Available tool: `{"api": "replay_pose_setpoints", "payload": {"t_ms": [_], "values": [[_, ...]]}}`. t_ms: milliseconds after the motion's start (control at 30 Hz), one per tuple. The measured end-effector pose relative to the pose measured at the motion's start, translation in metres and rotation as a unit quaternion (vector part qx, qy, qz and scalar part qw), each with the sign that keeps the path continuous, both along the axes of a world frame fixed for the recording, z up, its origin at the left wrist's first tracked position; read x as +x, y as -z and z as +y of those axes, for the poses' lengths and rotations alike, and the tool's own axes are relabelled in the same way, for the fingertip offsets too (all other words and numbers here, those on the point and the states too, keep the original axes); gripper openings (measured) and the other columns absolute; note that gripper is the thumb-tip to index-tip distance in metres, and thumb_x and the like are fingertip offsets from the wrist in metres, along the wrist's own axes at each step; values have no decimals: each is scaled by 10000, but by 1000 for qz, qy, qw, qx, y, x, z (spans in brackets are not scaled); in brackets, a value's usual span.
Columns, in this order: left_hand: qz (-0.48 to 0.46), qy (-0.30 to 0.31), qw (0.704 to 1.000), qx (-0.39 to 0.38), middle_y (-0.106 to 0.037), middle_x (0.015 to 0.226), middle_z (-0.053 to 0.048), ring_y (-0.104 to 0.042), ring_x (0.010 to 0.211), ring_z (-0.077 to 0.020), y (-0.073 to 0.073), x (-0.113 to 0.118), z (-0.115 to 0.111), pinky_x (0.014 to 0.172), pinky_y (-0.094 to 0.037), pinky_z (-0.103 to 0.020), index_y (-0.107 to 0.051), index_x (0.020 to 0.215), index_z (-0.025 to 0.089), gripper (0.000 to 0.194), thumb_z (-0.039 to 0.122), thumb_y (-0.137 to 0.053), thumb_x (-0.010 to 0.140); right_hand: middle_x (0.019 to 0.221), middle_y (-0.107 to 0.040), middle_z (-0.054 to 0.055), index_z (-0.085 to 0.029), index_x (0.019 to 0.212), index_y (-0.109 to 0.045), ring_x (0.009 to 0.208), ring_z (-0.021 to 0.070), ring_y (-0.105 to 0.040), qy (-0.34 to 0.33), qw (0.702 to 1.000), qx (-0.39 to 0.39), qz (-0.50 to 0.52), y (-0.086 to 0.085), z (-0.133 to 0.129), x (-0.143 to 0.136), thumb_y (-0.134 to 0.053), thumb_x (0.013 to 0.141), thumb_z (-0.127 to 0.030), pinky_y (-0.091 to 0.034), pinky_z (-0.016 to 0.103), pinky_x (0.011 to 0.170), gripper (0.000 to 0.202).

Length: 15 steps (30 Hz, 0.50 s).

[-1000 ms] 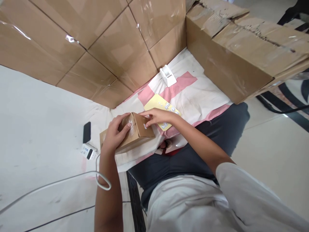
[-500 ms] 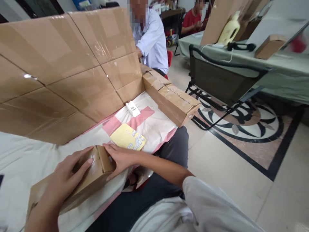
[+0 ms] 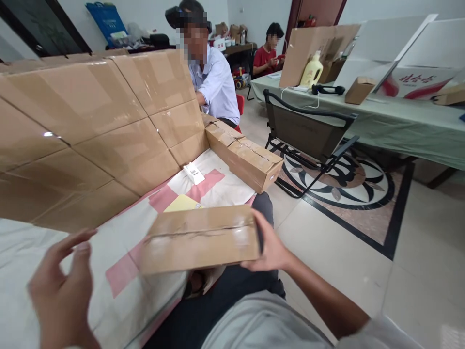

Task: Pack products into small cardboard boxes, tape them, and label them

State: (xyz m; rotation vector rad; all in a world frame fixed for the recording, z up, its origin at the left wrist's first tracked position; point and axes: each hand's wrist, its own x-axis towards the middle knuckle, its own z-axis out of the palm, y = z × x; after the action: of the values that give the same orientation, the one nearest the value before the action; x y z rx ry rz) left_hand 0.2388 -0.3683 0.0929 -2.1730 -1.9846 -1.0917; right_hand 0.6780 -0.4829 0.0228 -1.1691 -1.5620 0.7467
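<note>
at about 8 o'clock the left hand [image 3: 60,286] hangs blurred over the white desk [image 3: 22,252], fingers spread and empty, clear of everything. just right of it, near 6 o'clock, a taped cardboard box [image 3: 199,238] is held flat above the desk edge, its long side facing the camera; the right hand [image 3: 267,245] is clamped on its right end, palm against the short face. behind the box a yellow sheet [image 3: 181,203] peeks out on the pink-and-white cloth, with a small white tape dispenser [image 3: 193,173] beyond it toward 12 o'clock. a wall of cardboard panels [image 3: 90,131] runs from 9 to 12 o'clock. at 1 o'clock a person in a light shirt [image 3: 217,87] sits behind a long carton [image 3: 243,156]; a folding chair [image 3: 308,133] stands at 2 o'clock
</note>
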Motion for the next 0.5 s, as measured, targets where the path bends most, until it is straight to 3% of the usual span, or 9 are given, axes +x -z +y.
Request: {"api": "replay_pose_setpoints", "payload": {"t_ms": [67,133,200,300,367,433,500], "values": [[-103,13,994,23,-738,1231,68,-667,1220,-318,15,43,3,1122,-495,-560,-703,1193,427,339,502,-530,910,1516,-496,144,-299,1560,-336,1370,458,-507,139,990,14,-8,8,-39,36,-890,558,-614,-430,621,1154,1187],[-141,40,989,-7,-754,1204,-6,-672,1215,-307,32,76,8,1134,-487,-512,-733,1124,323,336,515,-569,902,1411,-572,94,-361,1504,-401,1258,465,-571,254,967,-2,-13,14,-78,63,-879,565,-643,-491,674,1053,1091],[-149,58,986,-39,-749,1223,-37,-662,1235,-299,50,93,13,1144,-472,-493,-725,1133,292,354,516,-573,905,1310,-595,96,-364,1451,-452,1184,469,-584,333,942,-14,-20,17,-110,84,-872,630,-598,-493,730,982,952],[-166,59,983,-49,-747,1208,-34,-661,1233,-299,75,94,19,1123,-482,-492,-719,1112,303,335,510,-567,898,1183,-594,114,-295,1316,-542,1122,466,-584,461,886,-35,-31,16,-139,108,-884,635,-557,-478,766,937,806],[-186,42,981,-44,-753,1184,-20,-672,1201,-300,92,86,19,1101,-494,-499,-719,1077,317,312,511,-568,885,1172,-587,111,-267,1258,-546,1122,448,-591,526,849,-45,-21,17,-141,122,-907,578,-564,-487,741,951,825],[-203,13,978,-50,-756,1176,-7,-682,1157,-298,109,77,17,1080,-508,-506,-715,1052,328,301,521,-568,873,1220,-576,113,-250,1260,-520,1156,428,-592,543,839,-39,2,21,-130,134,-936,515,-539,-485,711,995,901],[-210,-13,975,-65,-760,1170,-20,-688,1122,-304,125,66,13,1054,-523,-509,-712,1042,311,325,536,-567,857,1273,-566,126,-226,1286,-494,1195,411,-587,529,848,-25,22,26,-111,141,-955,477,-503,-480,684,1030,972]]}}
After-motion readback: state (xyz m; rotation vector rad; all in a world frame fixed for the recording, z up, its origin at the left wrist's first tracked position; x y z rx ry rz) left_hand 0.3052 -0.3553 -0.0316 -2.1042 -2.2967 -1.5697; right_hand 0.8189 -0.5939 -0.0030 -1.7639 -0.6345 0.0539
